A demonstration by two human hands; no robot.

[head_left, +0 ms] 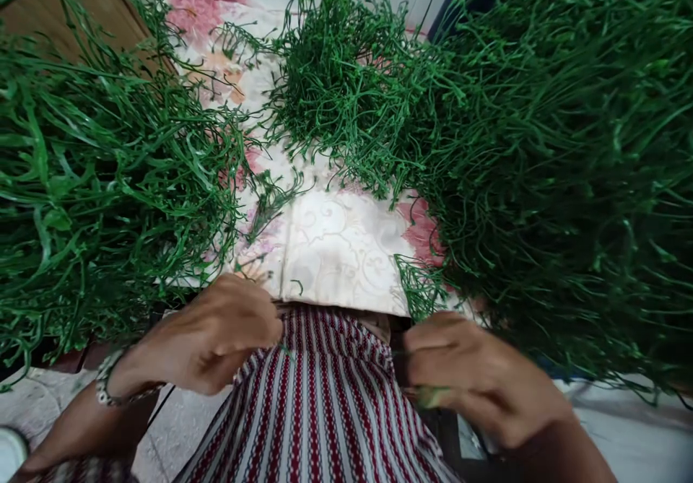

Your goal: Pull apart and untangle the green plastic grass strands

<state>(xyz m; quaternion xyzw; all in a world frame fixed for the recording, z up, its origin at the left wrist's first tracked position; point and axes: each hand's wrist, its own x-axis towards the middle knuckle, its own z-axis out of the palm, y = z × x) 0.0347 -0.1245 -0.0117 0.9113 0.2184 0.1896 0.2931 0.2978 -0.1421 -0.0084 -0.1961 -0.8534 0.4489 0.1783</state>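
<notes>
Floral cloth [336, 245], cream with pink blooms, covers the worktop in front of you, and heaps of green plastic strands crowd it on three sides: one pile on your left [92, 180], a tangled mound at the back [346, 86], and the largest mass on your right [568, 180]. Your left hand [216, 335] hovers at the near edge of the cloth, above your striped red-and-white garment [319, 411], fingers curled in a narrow grip; whether it pinches anything you cannot tell. A beaded bracelet [105, 385] circles that wrist. Your right hand [476, 378] is closed in a loose fist just beside the right-hand mass, and a small green piece [432, 396] shows under its fingers, held there. Pale floor [622, 425] lies beyond your right arm.
</notes>
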